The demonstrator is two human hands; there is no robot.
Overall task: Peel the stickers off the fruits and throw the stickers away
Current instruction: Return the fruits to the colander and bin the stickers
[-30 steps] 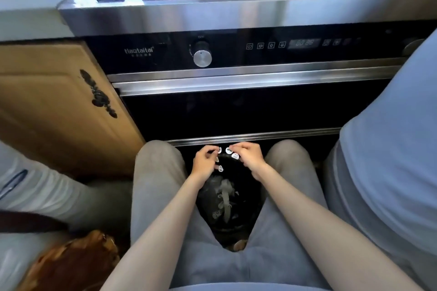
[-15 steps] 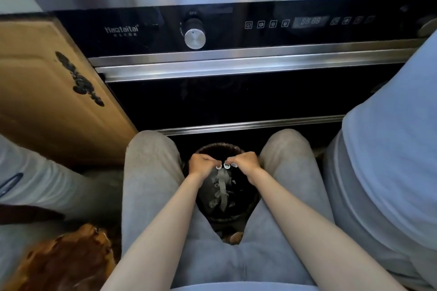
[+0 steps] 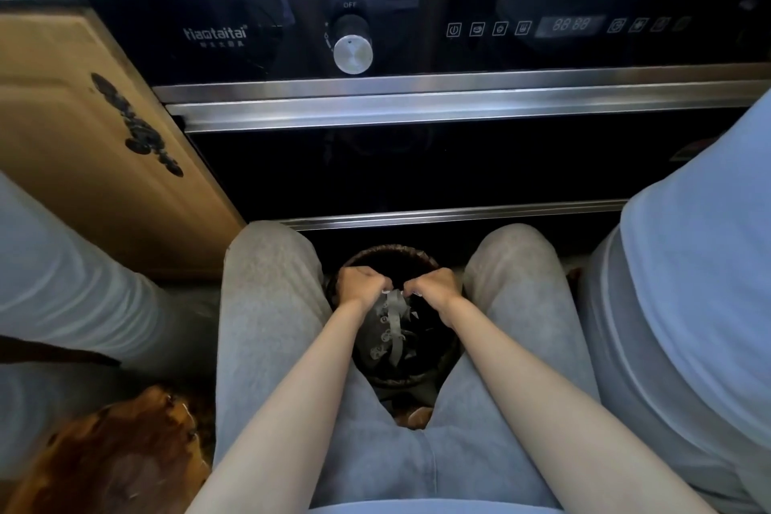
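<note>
Low in the middle of the frame: left hand (image 3: 359,283) and right hand (image 3: 434,286) over the dark bin (image 3: 421,363), fingers curled, pinching small white stickers (image 3: 406,293) between them. More stickers down inside the bin.

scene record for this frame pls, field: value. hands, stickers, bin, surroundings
left hand: curled, over the bin, fingertips near the right hand's
right hand: curled, over the bin
stickers: small white bits at the fingertips between the hands; exact grip too small to tell
bin: round, dark-lined, on the floor between the person's knees; stickers and a pale strip already inside
oven: straight ahead, knob under OFF
cabinet door: wooden, left of the oven
fruits: none in view
</note>
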